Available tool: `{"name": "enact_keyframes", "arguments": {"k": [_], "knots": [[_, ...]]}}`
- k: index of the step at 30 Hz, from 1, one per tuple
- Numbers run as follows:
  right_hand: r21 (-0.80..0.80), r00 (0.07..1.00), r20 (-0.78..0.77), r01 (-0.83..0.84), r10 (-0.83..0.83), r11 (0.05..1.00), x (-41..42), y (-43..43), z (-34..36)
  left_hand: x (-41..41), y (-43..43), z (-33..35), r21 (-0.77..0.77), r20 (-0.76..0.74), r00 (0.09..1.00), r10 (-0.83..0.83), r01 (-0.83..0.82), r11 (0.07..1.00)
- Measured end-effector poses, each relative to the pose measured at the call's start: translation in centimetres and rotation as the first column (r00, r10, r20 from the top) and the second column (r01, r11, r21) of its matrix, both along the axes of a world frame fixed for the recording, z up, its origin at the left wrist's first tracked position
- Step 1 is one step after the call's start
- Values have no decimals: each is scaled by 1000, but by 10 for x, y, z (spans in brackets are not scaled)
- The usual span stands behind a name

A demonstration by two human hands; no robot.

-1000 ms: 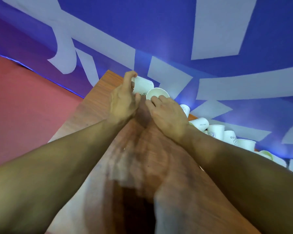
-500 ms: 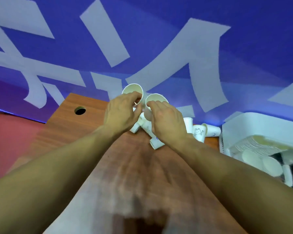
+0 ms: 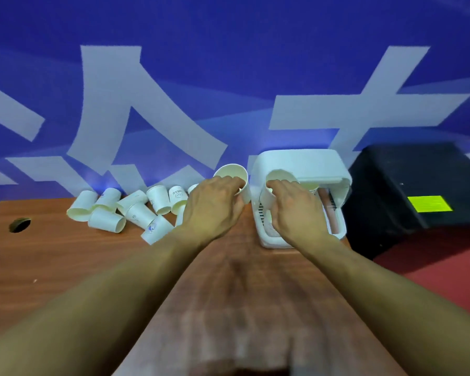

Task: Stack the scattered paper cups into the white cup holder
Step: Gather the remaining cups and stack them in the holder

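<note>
My left hand (image 3: 215, 210) grips a white paper cup (image 3: 235, 176) by its rim, mouth up, just left of the white cup holder (image 3: 301, 164). My right hand (image 3: 293, 210) grips a second paper cup (image 3: 277, 177), held over the holder's open front. Inside the holder, behind this cup, the rim of another cup shows. Several scattered paper cups (image 3: 136, 210) lie on their sides on the wooden table (image 3: 65, 261) to the left, along the wall.
A black box (image 3: 407, 196) with a yellow label stands right of the holder, off the table's right edge. A round cable hole (image 3: 19, 224) is in the table at far left. A blue wall with pale shapes rises directly behind the cups.
Both hands, each carrying a cup, have moved right from the cup pile to the holder. The view has swung right, so the holder and the black box are now in full view.
</note>
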State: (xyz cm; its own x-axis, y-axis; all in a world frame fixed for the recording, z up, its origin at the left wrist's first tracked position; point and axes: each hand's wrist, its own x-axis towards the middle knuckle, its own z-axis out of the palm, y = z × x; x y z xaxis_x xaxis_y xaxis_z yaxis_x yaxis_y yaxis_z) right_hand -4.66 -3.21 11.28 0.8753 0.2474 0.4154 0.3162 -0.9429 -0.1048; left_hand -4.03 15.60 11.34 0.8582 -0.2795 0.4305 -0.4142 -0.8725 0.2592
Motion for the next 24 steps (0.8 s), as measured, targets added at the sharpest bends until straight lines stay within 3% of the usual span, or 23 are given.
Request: {"name": "enact_keyframes", "arguments": {"k": [10,17,24], "knots": [[76,989,-51,146,-142,986,15,-97,-35,19,-85,-22,82,-93,994,-50,58,995],[96,982,-149,133,-117,987,28,-107,-77,32,-104,-47,129,-262,963,-70,107,986],[106,983,-174,68,-49,992,40,-110,-109,43,-112,-70,131,-305,949,-81,126,983]]}}
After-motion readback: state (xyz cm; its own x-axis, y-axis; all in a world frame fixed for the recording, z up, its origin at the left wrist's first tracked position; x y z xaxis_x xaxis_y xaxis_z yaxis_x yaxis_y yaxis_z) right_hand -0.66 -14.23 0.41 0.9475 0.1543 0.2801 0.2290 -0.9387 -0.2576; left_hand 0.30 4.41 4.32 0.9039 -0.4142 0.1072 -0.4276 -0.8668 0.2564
